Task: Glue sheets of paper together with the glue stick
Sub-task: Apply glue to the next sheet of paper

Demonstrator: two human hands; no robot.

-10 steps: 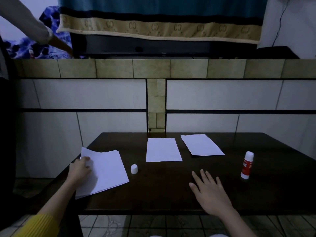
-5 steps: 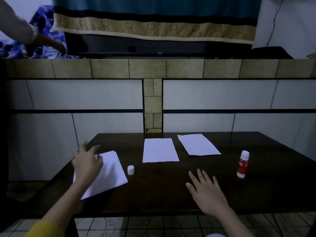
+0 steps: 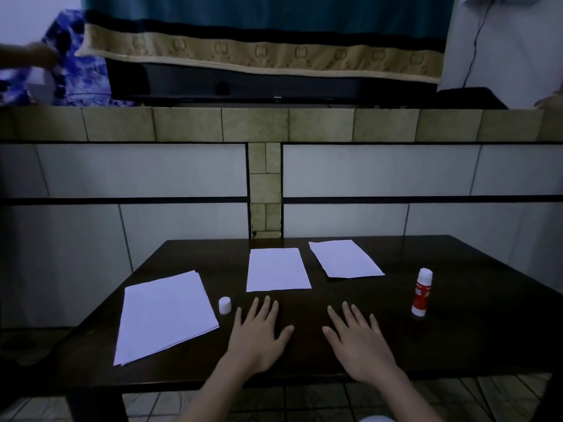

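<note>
Left hand: flat on the dark counter near its front edge, fingers straight and spread, holding nothing.
Right hand: flat beside the left one, a gap of bare wood between them, its fingers straight and spread too, nothing in its grasp.
Step in hand: judged from both idle palms, no gluing is under way; this looks like a pause between steps or before the first one.
Glue cap: small, white, standing just left of the left hand, so the stick is already uncapped.
Paper stack: several white sheets lying slightly fanned at the left side, one corner near the counter's front edge.
Glue stick: upright, red label and white top, to the right of the right hand and apart from it.
Single sheet: lies squarely just beyond the left hand's fingertips.
Second sheet: angled, farther back and to the right, apart from the first.
Next move, as a guess: the right hand would take the glue stick round its barrel while the left steadies a sheet, then rub glue along the sheet before another is laid on top and aligned.
Far side: a tiled wall with a ledge above.
</note>
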